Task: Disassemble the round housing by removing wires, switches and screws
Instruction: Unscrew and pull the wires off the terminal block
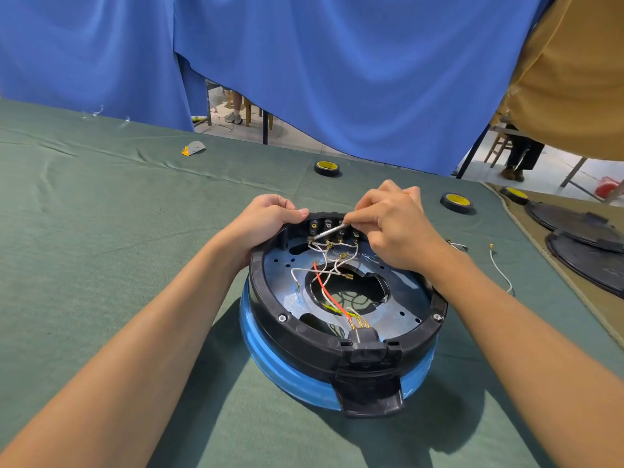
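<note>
The round housing (304, 336) lies flat on the green table (135, 231), open side up, with its plug end toward the person. The left hand (266, 214) grips its far rim. The right hand (395, 228) pinches a thin metal tool (329, 233) slanting left and down at four switches (314, 226).

Glossy black plastic rim (304, 336) rings a dull, blue-tinted metal plate (408, 298) above a shiny blue plastic band (297, 386), with a bright metal tool (329, 232), on matt green cloth (101, 214); smooth blue fabric curtains (337, 79) behind.
</note>
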`<state>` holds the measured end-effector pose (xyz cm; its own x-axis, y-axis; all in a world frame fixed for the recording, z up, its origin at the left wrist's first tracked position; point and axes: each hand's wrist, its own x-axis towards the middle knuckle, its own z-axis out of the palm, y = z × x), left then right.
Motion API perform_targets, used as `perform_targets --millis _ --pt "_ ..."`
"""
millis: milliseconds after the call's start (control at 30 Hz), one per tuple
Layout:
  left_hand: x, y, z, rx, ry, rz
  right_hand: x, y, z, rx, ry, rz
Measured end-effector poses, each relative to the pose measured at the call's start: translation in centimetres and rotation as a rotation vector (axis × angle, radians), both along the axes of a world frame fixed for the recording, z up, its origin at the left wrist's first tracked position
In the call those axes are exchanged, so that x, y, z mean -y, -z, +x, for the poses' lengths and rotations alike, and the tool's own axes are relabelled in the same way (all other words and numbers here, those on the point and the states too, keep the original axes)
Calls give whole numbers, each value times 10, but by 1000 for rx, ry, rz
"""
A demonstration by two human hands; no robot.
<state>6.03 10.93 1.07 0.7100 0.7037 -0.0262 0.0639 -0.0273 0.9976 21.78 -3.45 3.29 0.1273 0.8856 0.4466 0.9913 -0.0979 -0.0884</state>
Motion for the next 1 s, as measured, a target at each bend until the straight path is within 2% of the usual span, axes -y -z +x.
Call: perform_targets --millis 133,233,333,400,533,667,1000 --pt "0 0 -1 -2 7 -3 2 0 -2 -18 3 30" --pt "0 1 -1 8 7 -12 3 -4 -6 -108 70 101" --pt "-1 2 0 27 12 -33 9 -10 -15 -165 89 -3" --pt "-2 3 0 32 13 -35 12 -13 -22 -142 79 -97" --pt "-3 5 1 38 11 -29 7 -13 -32 -111 3 -46" --pt "-4 6 1 37 6 -18 -3 -11 -41 15 27 -217" --pt "-7 10 0 39 5 -26 -13 -13 -46 -20 25 -214"
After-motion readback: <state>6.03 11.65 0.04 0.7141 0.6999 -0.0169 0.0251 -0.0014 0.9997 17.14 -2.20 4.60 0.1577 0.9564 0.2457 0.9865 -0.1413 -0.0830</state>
